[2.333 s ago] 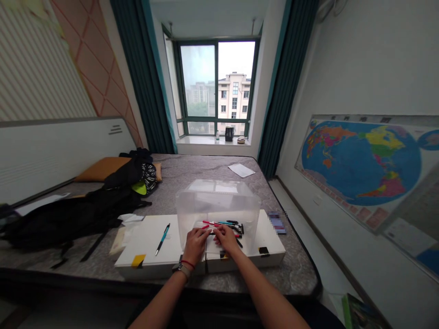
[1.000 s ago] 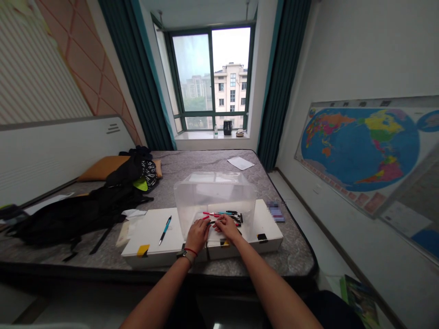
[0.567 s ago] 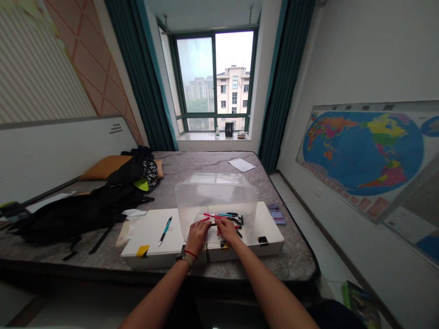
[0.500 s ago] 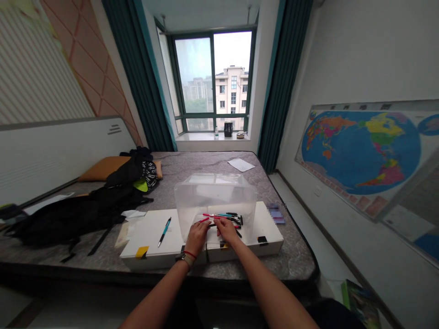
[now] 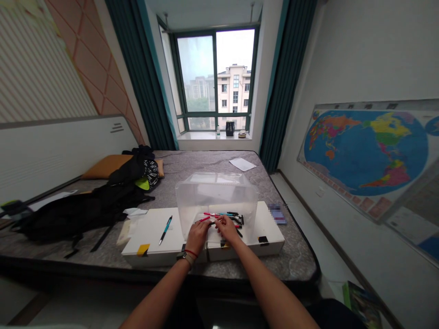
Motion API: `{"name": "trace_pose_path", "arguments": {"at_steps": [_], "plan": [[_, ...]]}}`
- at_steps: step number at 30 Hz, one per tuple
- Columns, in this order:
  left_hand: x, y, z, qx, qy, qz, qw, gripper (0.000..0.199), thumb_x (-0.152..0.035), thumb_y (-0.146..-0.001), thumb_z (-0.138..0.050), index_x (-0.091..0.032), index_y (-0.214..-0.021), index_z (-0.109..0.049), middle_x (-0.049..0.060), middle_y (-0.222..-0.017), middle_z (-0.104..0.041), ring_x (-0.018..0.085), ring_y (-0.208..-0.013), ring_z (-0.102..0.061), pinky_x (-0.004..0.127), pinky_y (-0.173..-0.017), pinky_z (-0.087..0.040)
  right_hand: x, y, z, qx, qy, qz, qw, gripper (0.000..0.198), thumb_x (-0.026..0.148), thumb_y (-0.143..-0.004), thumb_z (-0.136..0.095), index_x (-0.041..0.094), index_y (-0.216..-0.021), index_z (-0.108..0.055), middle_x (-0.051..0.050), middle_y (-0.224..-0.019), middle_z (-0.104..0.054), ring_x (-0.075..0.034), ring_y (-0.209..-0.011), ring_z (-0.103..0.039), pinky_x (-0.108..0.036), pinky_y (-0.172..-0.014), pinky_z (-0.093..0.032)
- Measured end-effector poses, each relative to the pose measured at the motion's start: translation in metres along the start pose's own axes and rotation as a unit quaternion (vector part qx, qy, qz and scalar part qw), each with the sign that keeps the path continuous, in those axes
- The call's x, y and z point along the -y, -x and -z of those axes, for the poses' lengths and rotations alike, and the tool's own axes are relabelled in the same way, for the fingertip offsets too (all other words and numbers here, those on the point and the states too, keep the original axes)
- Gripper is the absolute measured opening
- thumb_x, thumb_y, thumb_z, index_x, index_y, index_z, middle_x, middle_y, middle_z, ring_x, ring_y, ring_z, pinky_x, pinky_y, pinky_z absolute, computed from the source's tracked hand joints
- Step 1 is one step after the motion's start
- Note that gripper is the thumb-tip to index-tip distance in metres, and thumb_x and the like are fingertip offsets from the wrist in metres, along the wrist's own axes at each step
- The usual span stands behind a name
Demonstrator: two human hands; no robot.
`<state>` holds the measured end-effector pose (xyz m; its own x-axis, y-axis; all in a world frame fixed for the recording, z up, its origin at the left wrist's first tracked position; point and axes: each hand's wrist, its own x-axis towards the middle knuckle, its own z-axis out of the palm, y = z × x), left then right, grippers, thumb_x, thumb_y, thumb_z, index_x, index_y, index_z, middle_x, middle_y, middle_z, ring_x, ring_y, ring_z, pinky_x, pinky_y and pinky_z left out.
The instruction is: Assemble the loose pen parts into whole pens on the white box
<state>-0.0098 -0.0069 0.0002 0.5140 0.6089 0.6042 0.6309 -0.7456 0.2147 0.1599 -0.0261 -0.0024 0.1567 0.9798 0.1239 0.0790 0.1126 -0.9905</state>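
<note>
My left hand [image 5: 198, 236] is closed, its fingertips pinching a thin black pen [image 5: 211, 223]. My right hand [image 5: 226, 228] meets it from the other side, thumb and fingers pinched at the pen's other end. Fingers hide most of this pen. Around the hands is a clear plastic bin [image 5: 216, 196], tipped so its opening faces me. Inside it, just beyond my fingers, lies a loose pile of several pens [image 5: 228, 214] in pink, teal and black. A teal and black pen [image 5: 166, 230] lies alone to the left.
Two white boxes [image 5: 146, 230] sit side by side on the grey mattress [image 5: 192, 161] under the bin. A black backpack [image 5: 78, 214] lies at left. A sheet of paper [image 5: 243, 164] is at the back, and a blurred purplish item [image 5: 277, 214] at right.
My head view has shifted slightly. Both hands stay together in front of the bin; the fingers of my right hand have moved a little on the black pen.
</note>
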Motion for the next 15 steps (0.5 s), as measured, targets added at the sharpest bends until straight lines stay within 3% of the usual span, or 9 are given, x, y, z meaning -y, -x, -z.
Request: {"name": "trace_pose_path", "arguments": {"at_steps": [5,12,15], "plan": [[0.0019,0.0014,-0.0019,-0.002,-0.006,-0.008,1.0,0.029,-0.021,-0.093,-0.042,-0.021,-0.117,-0.057,0.008,-0.105,-0.066,0.021,-0.099,-0.059,0.04,-0.087,-0.049,-0.0012,-0.0008,0.0017,-0.001,-0.019,-0.008,1.0,0.028,0.044,-0.072,-0.062,0.018,-0.076,-0.054,0.0,-0.063,-0.06,-0.012,-0.051,-0.054,-0.022,-0.045,-0.041],[0.0069,0.0029,-0.0078,0.005,0.003,-0.019,1.0,0.033,-0.02,-0.093,-0.042,-0.021,-0.123,-0.053,0.008,-0.105,-0.066,0.021,-0.105,-0.057,0.041,-0.09,-0.049,-0.002,-0.0013,0.0004,-0.018,0.069,-0.006,0.997,0.042,0.055,-0.082,-0.048,0.018,-0.062,-0.052,0.001,-0.051,-0.055,-0.011,-0.043,-0.049,-0.022,-0.043,-0.037],[0.0079,0.0027,-0.0089,0.005,0.006,-0.025,1.0,0.033,-0.019,-0.093,-0.041,-0.021,-0.123,-0.053,0.008,-0.106,-0.066,0.021,-0.106,-0.057,0.041,-0.09,-0.049,-0.0026,-0.0018,-0.0007,-0.011,0.072,-0.006,0.997,0.041,0.055,-0.082,-0.047,0.018,-0.067,-0.055,0.0,-0.054,-0.057,-0.011,-0.043,-0.051,-0.022,-0.045,-0.038]]}}
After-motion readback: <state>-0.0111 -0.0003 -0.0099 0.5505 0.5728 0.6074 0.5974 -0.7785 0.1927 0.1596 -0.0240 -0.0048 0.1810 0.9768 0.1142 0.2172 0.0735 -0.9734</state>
